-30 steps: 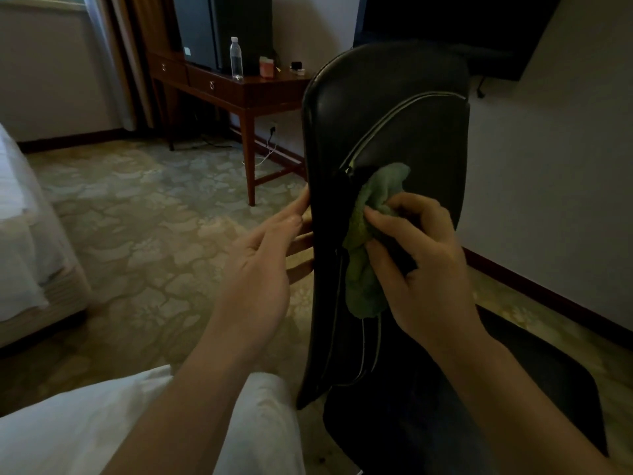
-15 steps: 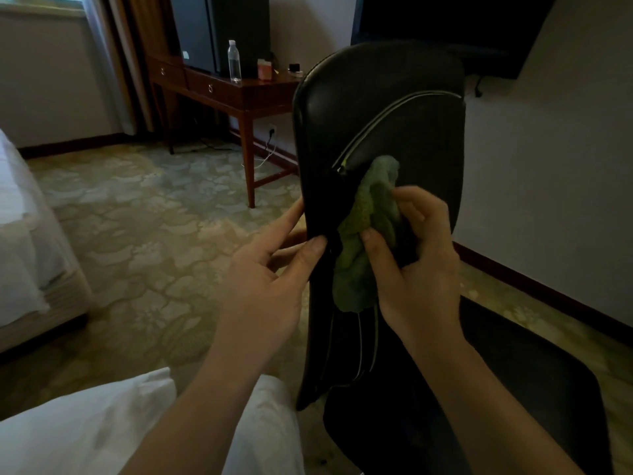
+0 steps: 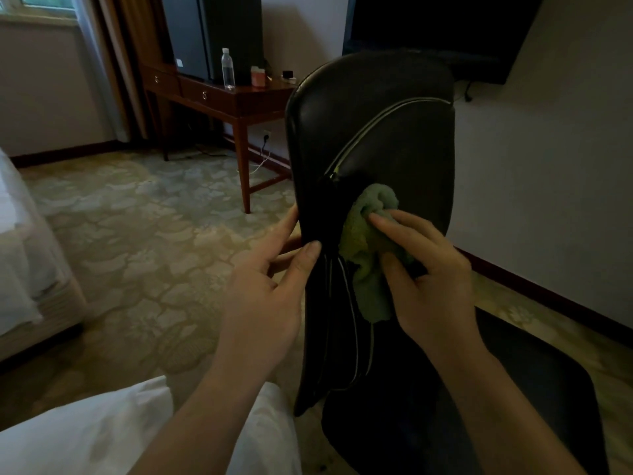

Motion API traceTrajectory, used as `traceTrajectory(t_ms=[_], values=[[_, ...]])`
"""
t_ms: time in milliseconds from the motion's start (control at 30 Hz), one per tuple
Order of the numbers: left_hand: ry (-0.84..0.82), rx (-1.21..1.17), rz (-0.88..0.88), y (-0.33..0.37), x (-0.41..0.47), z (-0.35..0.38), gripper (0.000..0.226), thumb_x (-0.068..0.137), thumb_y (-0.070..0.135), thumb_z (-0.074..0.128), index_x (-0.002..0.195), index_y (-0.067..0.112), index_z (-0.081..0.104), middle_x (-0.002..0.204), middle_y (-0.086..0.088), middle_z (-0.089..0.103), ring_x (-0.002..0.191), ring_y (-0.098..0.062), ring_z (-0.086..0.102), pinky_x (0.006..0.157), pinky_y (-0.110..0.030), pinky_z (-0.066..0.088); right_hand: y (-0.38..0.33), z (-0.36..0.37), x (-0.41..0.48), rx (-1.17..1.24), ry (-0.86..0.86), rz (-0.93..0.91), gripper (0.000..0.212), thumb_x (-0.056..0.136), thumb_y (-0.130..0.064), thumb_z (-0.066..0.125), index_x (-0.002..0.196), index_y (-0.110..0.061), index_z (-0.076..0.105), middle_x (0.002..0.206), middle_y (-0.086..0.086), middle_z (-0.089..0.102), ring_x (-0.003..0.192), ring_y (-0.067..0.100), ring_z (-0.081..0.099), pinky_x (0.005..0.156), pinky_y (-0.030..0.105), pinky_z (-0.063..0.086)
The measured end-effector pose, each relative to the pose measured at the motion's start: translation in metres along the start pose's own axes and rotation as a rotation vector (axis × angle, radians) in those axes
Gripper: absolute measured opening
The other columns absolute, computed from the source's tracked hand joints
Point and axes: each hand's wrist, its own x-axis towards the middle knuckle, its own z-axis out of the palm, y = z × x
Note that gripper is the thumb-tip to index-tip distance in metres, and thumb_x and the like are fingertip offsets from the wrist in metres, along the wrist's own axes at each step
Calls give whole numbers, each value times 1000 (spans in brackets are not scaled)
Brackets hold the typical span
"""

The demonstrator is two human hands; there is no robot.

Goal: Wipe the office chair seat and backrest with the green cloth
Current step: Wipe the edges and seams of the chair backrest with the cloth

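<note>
The black office chair's backrest (image 3: 376,132) stands upright in the middle of the head view, seen almost edge-on, with pale piping across it. Its dark seat (image 3: 513,406) spreads out below to the right. My right hand (image 3: 428,279) holds the bunched green cloth (image 3: 366,248) against the front of the backrest, fingers curled round it. My left hand (image 3: 270,279) holds the backrest's left edge, thumb on the front and fingers behind it.
A wooden desk (image 3: 239,97) stands behind the chair with a water bottle (image 3: 227,68), a small pink box and a dark screen. A bed edge (image 3: 30,269) is at the left, white bedding (image 3: 85,437) at the bottom left. Patterned carpet lies between; the wall is right.
The chair's backrest has turned slightly and my left thumb has closed onto its edge. My right hand with the cloth has stayed at mid-height on the backrest, shifting slightly.
</note>
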Motion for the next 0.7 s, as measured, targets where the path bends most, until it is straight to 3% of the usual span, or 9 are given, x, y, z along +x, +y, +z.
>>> traceTrajectory(t_ms=[133,300,500,700], values=[[15,-1,1,-2,-1,1,46,99,16,58,130,50,54,108,20,74,105,-3,70,83,-19,57,-7,-8,19,-48,81,-20,54,89,6,60,133,-25,55,136,-4,53,124,-1,51,99,10,43],[16,25,6,-3,-1,1,46,101,19,56,141,42,52,114,18,73,107,-2,69,87,-24,58,-18,11,21,-116,-43,-77,46,94,-15,52,140,-19,52,148,1,43,134,7,40,107,14,37],[46,52,20,-2,-3,3,44,99,26,57,133,53,51,119,21,70,111,1,66,94,-30,57,-4,11,16,-111,-2,-143,44,93,-7,55,135,-20,57,141,8,46,130,17,47,104,28,47],[44,73,11,-1,-2,4,44,100,24,57,130,55,51,114,29,69,107,5,66,87,-19,56,27,6,-7,-138,-21,-155,37,94,-11,57,129,-21,59,137,11,50,125,23,53,99,38,52]])
